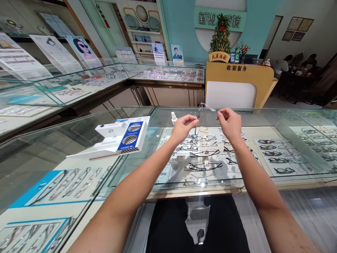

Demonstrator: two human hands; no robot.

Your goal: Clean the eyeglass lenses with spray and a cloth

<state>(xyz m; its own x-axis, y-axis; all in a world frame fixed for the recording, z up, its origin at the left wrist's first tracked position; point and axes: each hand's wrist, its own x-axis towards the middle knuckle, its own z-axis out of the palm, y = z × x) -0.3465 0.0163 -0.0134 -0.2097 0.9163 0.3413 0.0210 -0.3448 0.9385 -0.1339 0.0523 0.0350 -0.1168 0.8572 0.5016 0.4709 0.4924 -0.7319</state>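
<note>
Above the glass counter, a pair of thin-rimmed eyeglasses is held up between my two hands, turned nearly edge-on. My left hand is closed, with thumb and forefinger pinching the frame at its rim. From the top of the frame a slender pale piece, which looks like a temple arm, stretches toward my right hand. The right fingers are pinched together at its far end. Behind my left hand stands a small white spray bottle, partly covered. Under the glass below my hands lie rows of dark-framed glasses.
An opened white and blue box lies on the glass counter at left. More display cases with glasses run along the back and left. A yellow-fronted desk with a plant stands beyond. Upright posters line the left cases.
</note>
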